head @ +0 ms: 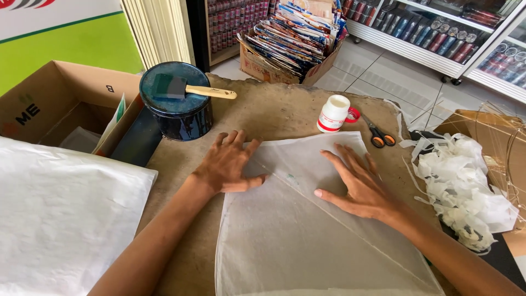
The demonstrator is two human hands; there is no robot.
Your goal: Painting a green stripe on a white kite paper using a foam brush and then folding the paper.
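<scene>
On table, two hands, left hand (pixel 230 164), right hand (pixel 359 183), one paper sheet (pixel 296 230)

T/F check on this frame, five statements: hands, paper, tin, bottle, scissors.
1. Both hands lie flat on the white paper sheet. True: the left hand and right hand press it down with spread fingers.
2. A foam brush rests on top of the dark blue tin. True.
3. The white bottle lies on its side. False: it stands upright, beside a red ring.
4. The scissors are in the right hand. False: they lie on the table, apart from both hands.
5. The cardboard box sits to the person's right. False: it is on the left.
</scene>
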